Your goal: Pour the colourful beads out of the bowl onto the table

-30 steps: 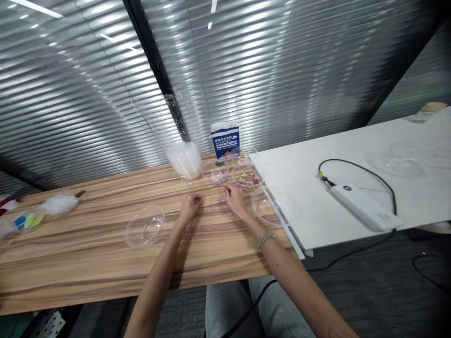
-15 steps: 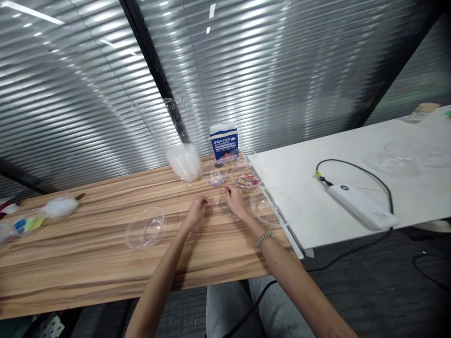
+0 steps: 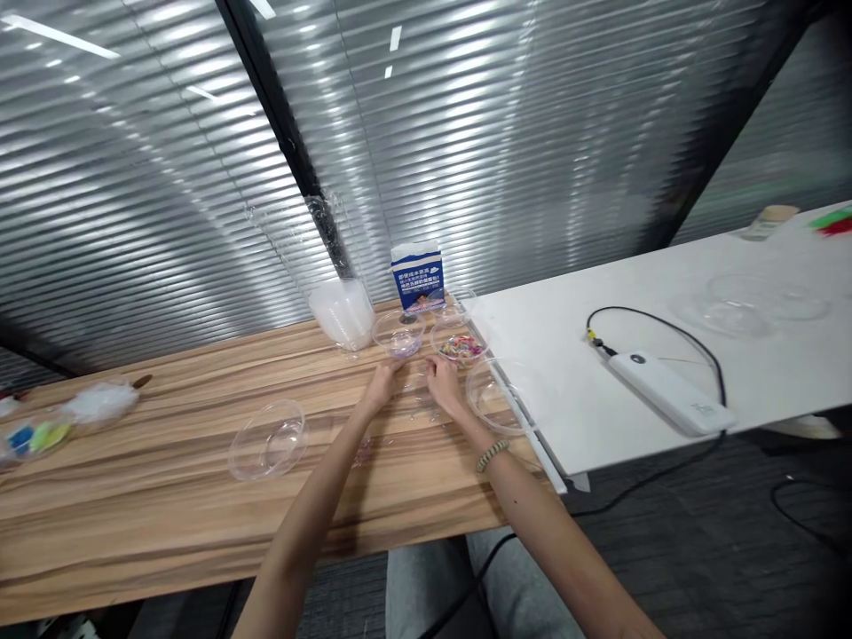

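- One bracelet circles the right wrist.
- Tiny loose pieces, too small to count, lie on the wooden surface near both forearms and hands.
- Two hands, left and right, stand apart, fingers bunched; whether either grip holds a piece, I cannot tell.
- Just beyond, one bowl has pale purple contents, another multicoloured bits.
- One blue packet stands behind.

- Most likely an office
- Silvery horizontal blinds behind black-framed glass, which mirrors strip lights
- Dark carpet on the floor
- Wood-grain table beside a white table
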Demonstrator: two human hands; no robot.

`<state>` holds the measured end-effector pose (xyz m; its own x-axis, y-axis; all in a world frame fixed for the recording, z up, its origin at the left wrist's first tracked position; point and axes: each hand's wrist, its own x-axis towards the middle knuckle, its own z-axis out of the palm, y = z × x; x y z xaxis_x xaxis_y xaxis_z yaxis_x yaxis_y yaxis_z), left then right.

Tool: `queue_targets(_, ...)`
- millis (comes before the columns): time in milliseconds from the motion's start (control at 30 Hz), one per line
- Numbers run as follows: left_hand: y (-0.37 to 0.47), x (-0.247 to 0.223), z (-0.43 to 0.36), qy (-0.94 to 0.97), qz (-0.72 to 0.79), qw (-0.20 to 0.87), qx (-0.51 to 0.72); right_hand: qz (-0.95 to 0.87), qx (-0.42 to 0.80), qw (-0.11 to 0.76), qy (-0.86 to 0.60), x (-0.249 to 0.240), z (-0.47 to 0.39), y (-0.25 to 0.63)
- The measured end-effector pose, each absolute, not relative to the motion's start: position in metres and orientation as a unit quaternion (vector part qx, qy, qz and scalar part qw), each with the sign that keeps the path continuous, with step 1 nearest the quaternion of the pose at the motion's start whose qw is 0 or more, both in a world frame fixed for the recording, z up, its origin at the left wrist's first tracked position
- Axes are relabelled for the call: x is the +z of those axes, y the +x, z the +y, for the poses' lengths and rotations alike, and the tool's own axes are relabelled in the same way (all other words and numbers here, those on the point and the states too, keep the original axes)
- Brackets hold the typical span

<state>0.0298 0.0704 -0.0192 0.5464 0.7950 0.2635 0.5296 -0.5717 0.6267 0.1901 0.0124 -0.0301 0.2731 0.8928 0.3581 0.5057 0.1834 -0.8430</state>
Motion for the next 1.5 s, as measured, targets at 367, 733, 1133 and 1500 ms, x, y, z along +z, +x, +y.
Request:
queue_targets(367, 0.037, -0.025, 0.074, 0.874, 0.343, 0.241, 0.248, -0.594, 0.192, 0.466, -0.626, -0.025, 0.007, 0.186)
queue_targets(733, 0.055, -0.021, 0.025, 0.892, 0.298, 0.268, 0.210, -0.632, 0.190, 0.386, -0.644, -0.003, -0.012, 0.185)
queue_targets(1133, -0.003, -0.026, 0.022, 0.863, 0.435, 0.133, 0.217, -0.693, 0.238, 0.293, -0.614, -0.005, -0.013, 0.188)
queue_targets(1500, -0.005, -0.028, -0.014, 0.890, 0.441, 0.046, 0.109, -0.717, 0.241, 0.235, -0.610, 0.000, -0.019, 0.187)
